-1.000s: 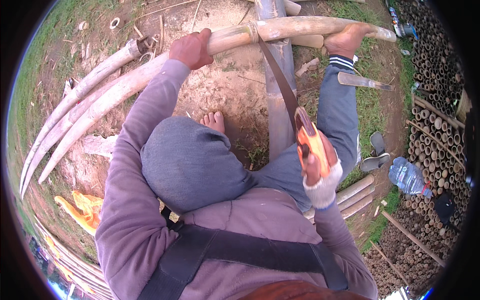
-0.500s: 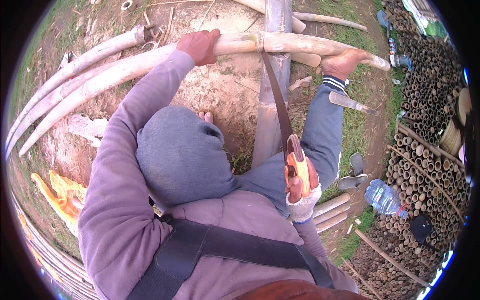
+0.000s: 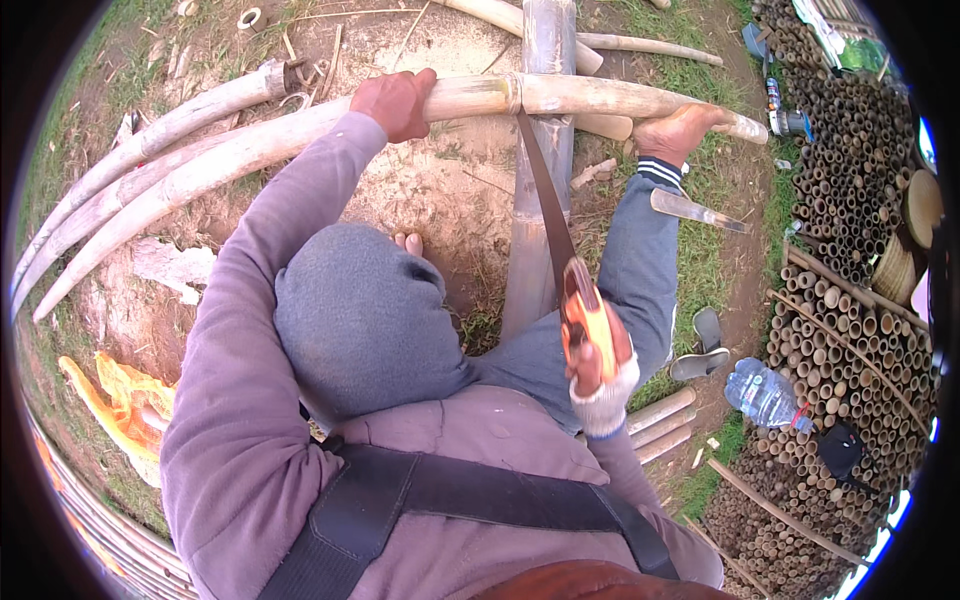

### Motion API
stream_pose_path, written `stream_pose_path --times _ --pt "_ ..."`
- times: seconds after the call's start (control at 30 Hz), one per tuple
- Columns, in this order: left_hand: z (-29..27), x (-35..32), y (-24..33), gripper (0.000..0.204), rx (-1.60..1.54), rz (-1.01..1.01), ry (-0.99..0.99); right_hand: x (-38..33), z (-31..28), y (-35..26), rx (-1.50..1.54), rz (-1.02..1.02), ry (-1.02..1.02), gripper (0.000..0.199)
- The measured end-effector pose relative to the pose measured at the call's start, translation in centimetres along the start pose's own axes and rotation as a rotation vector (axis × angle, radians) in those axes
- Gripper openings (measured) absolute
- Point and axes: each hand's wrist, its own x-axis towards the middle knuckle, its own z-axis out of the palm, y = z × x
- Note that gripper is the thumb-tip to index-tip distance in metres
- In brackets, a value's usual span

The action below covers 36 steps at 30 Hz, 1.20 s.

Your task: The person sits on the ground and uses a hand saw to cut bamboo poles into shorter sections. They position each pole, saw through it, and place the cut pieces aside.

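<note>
My left hand (image 3: 393, 104) is wrapped round a long pale bamboo pole (image 3: 465, 97), left of a ringed joint. In my right hand (image 3: 612, 358), which wears a whitish glove that leaves the fingers bare, is the orange handle of a handsaw (image 3: 545, 200). Its dark blade runs up to the pole and meets the near side at the joint; how deep it is cut in cannot be seen. Under the pole lies a thick grey bamboo post (image 3: 538, 185). My bare right foot (image 3: 672, 134) rests against the pole's right part.
More curved bamboo poles (image 3: 200, 105) lie at the left. A machete-like blade (image 3: 697, 212) is beside my right shin. Farther right are sandals (image 3: 700, 345), a large plastic bottle (image 3: 765, 392) and stacked cut bamboo (image 3: 835, 330). Orange plastic (image 3: 120, 395) lies at lower left.
The saw and my right hand have moved a little forward, toward the pole. My left hand keeps its hold, and the view has shifted slightly.
</note>
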Motion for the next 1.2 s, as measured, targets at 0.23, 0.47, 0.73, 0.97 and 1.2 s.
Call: stream_pose_path --times 0.23,0.47,0.73,0.97,1.2 --pt "-0.3 0.3 0.9 0.046 -0.009 0.028 -0.007 15.5 6.9 3.1 -0.144 -0.309 0.102 0.042" --pt "-0.5 -0.6 -0.1 0.048 -0.008 -0.007 0.037 7.5 3.7 0.0 -0.083 -0.253 0.039 0.057" --pt "0.3 0.6 0.2 0.051 -0.033 0.026 0.041 12.8 6.9 2.2 -0.197 -0.329 0.131 0.042" --pt "-1.2 -0.5 0.3 0.051 0.043 -0.019 0.041 10.8 5.4 0.5 -0.07 -0.279 0.089 0.041" --pt "0.8 0.7 0.0 0.055 0.027 0.052 0.078 5.7 4.2 2.8 -0.077 -0.244 0.121 0.046"
